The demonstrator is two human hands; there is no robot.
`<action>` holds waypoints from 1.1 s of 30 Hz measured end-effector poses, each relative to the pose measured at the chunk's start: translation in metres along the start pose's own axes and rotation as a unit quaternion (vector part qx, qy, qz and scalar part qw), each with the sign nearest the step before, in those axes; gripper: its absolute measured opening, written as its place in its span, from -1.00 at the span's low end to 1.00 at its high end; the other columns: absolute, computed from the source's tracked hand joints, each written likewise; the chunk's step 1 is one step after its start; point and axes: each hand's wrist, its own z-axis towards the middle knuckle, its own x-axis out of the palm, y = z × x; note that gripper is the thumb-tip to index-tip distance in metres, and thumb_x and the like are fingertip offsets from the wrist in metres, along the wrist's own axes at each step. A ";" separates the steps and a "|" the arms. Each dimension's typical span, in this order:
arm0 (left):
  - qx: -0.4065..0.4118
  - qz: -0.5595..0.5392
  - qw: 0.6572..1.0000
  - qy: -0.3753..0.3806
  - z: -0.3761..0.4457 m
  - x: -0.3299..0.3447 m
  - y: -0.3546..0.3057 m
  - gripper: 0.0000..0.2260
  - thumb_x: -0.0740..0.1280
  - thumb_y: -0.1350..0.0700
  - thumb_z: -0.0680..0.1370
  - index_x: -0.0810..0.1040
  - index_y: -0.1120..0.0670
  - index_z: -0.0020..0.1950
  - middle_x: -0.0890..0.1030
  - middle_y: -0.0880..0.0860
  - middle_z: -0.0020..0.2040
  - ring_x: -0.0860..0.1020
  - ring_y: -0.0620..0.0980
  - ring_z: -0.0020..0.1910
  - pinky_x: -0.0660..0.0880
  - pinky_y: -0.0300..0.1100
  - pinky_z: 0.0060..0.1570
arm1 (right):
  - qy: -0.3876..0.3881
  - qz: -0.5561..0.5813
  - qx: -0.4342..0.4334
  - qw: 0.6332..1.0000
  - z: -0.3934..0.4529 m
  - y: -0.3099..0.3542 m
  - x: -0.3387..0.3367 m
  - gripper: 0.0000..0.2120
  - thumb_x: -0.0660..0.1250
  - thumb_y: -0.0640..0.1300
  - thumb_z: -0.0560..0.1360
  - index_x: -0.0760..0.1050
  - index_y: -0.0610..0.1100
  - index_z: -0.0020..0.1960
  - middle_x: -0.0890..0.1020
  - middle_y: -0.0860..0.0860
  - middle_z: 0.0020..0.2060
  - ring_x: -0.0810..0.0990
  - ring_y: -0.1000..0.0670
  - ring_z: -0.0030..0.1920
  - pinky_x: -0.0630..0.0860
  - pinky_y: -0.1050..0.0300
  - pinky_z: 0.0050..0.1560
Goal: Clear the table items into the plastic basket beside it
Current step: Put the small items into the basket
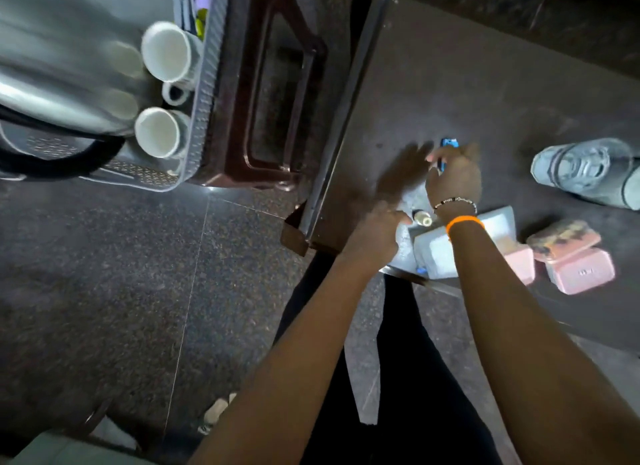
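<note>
Over the dark bench (pixel 485 83), a person's right hand (pixel 453 177) pinches a small blue object (pixel 449 143); the left hand (pixel 375 234) curls on a grey pouch (pixel 408 222). The grey plastic basket (pixel 204 94) holding white mugs (pixel 166 52) stands to the left.

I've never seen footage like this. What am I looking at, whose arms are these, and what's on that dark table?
There is no machine here: a person wears a camera on the head, looking down at their own arms. The right hand pinches a small blue item over the table. The left hand is curled at a grey packet near the table's edge. Pink boxes and a clear jar lie to the right. The basket, on the left, already holds white cups.
</note>
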 end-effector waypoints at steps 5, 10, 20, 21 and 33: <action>0.039 0.086 0.995 0.009 0.020 0.033 -0.014 -0.50 0.11 0.44 0.48 0.50 0.07 0.32 0.29 0.19 0.37 0.42 0.21 0.22 0.32 -0.04 0.31 | 0.044 -0.058 -0.047 0.996 0.019 -0.030 -0.003 -0.62 0.15 -0.37 0.44 0.52 -0.03 0.12 0.32 -0.12 0.36 0.20 -0.14 0.41 0.14 0.16 0.18; 0.053 0.259 0.963 0.055 0.036 0.059 -0.021 -0.59 0.11 0.39 0.54 0.48 0.12 0.33 0.07 0.04 0.56 0.31 0.18 0.35 0.35 0.05 0.32 | 0.142 0.005 -0.077 0.987 0.026 -0.056 -0.004 -0.62 0.24 -0.34 0.46 0.48 -0.16 0.26 0.33 -0.21 0.33 0.37 -0.18 0.33 0.26 0.13 0.40; 0.049 0.263 0.963 0.039 0.061 0.079 -0.012 -0.63 0.04 0.20 0.62 0.33 0.17 0.43 0.33 0.14 0.46 0.35 0.15 0.39 0.31 -0.07 0.33 | 0.106 0.041 -0.072 0.991 0.014 -0.077 -0.006 -0.61 0.21 -0.39 0.50 0.47 -0.16 0.29 0.44 -0.21 0.27 0.48 -0.17 0.24 0.34 0.18 0.31; 0.047 0.249 0.967 0.026 0.063 0.077 -0.013 -0.63 0.05 0.20 0.62 0.36 0.17 0.42 0.35 0.13 0.45 0.36 0.14 0.39 0.31 -0.09 0.33 | 0.098 0.051 -0.067 0.992 0.013 -0.078 -0.007 -0.62 0.22 -0.38 0.50 0.49 -0.15 0.27 0.46 -0.21 0.26 0.50 -0.17 0.21 0.37 0.16 0.29; 0.017 -0.093 0.946 -0.309 0.037 -0.003 0.013 -0.85 0.30 0.38 0.43 0.64 0.20 -0.16 0.66 0.12 -0.04 0.62 0.03 -0.14 0.53 -0.19 -0.05 | 0.057 0.222 -0.049 0.972 -0.003 -0.015 -0.010 -0.90 0.35 -0.36 0.39 0.55 -0.21 -0.25 0.67 -0.17 -0.12 0.65 -0.11 -0.12 0.58 0.29 -0.13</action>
